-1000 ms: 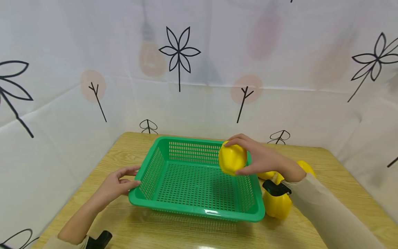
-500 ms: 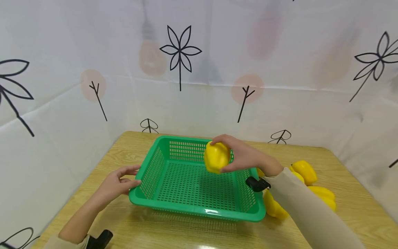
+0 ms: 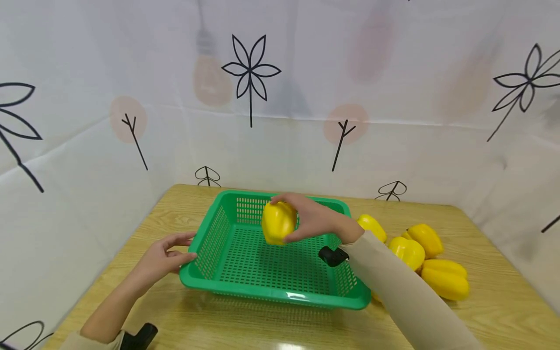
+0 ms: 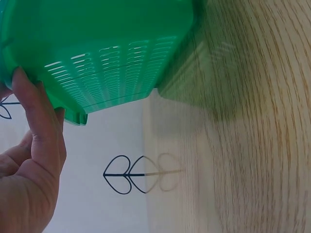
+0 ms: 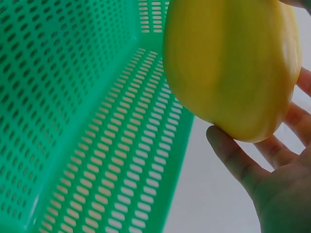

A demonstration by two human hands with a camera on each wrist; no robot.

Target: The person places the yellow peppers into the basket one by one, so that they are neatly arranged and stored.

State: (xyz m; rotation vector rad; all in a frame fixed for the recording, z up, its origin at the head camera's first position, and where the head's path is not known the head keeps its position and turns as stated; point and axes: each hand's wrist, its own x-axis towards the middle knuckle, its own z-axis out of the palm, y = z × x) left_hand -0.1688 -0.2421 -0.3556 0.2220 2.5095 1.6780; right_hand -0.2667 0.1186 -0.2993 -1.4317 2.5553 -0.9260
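Note:
A yellow bell pepper (image 3: 278,223) is held up over the inside of a green plastic basket (image 3: 280,297). My right hand (image 3: 312,218) grips it between the thumb and fingers; in the right wrist view the pepper (image 5: 228,63) hangs near the basket's slotted wall (image 5: 116,145). On the basket's left rim, my left hand (image 3: 164,260) holds the edge with thumb and fingers. From the left wrist view, the left fingers (image 4: 41,121) lie against the outside of the rim. The visible basket floor (image 3: 280,265) has no peppers on it.
Several yellow bell peppers lie on the wooden table (image 3: 437,330) to the right of the basket, among them one pepper (image 3: 445,278) near the right sleeve and another pepper (image 3: 425,239) farther back. The sleeve partly hides the group. A patterned white cloth (image 3: 288,155) hangs behind the table.
My right hand has carried the pepper leftward, from the basket's right side to over its middle. More of the loose peppers now show. The left hand and basket have stayed put.

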